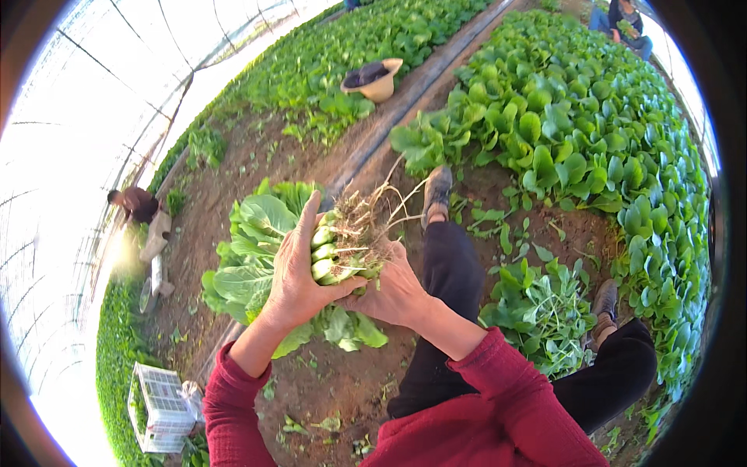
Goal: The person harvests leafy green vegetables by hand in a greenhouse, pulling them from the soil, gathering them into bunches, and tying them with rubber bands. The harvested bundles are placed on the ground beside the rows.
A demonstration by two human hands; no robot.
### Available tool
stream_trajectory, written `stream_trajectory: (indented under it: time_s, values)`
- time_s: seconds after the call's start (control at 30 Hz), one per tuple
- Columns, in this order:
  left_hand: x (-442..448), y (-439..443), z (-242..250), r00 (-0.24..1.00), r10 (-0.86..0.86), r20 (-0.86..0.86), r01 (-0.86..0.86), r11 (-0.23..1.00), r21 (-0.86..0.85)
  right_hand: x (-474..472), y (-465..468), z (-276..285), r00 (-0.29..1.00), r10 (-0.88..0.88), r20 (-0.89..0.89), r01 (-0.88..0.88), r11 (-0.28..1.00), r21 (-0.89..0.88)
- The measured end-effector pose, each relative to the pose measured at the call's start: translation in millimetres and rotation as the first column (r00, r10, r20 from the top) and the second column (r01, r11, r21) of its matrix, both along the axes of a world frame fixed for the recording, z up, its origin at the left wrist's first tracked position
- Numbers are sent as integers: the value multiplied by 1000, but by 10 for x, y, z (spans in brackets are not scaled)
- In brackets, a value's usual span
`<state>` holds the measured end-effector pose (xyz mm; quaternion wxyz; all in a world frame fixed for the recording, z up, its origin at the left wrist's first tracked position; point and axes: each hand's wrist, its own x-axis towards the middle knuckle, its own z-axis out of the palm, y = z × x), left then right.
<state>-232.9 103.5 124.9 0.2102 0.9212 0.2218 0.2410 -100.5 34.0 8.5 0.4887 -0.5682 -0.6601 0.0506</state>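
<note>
A bunch of leafy greens [323,252] with pale green stem bases lies sideways between my two hands. Its broad leaves [257,225] spread to the left, and its soil-flecked roots [362,227] stick out to the right. My left hand [297,268] wraps around the stems, the thumb across their near side. Against the root end and underside, my right hand [388,286] also grips the bunch; some of its fingers are hidden behind the stems and roots. Between my legs, a heap of pulled greens [548,309] rests on the soil.
Dense rows of growing greens [583,134] fill the right. A dark pipe [402,111] crosses the soil near a straw hat [379,87] with dark cloth in it. White plastic crates [166,408] stand at lower left. One person [140,207] bends at left; another [627,26] sits at upper right.
</note>
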Motion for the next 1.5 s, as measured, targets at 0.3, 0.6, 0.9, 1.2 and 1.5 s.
stream_trajectory:
  time_s: [0.3,0.6,0.9,1.2,1.5]
  values:
    - [643,-593,-1350,980,-117,-162,103,990,-93,522,-1055,-1105,944,-212,254,303,863,-404]
    - [1163,-950,-1724,933,-184,-310,250,950,189,1213,-1834,-356,882,-185,433,346,878,-331]
    - [1110,-848,-1836,930,-115,-348,189,964,188,1219,-899,-855,852,42,522,257,835,-486]
    - [1276,-433,-1477,722,-365,-588,413,909,-57,1121,-1025,-858,865,1,502,244,873,-423]
    - [1269,-583,-1689,758,-334,-561,265,943,-203,1687,-1639,-879,969,-241,50,245,922,-301]
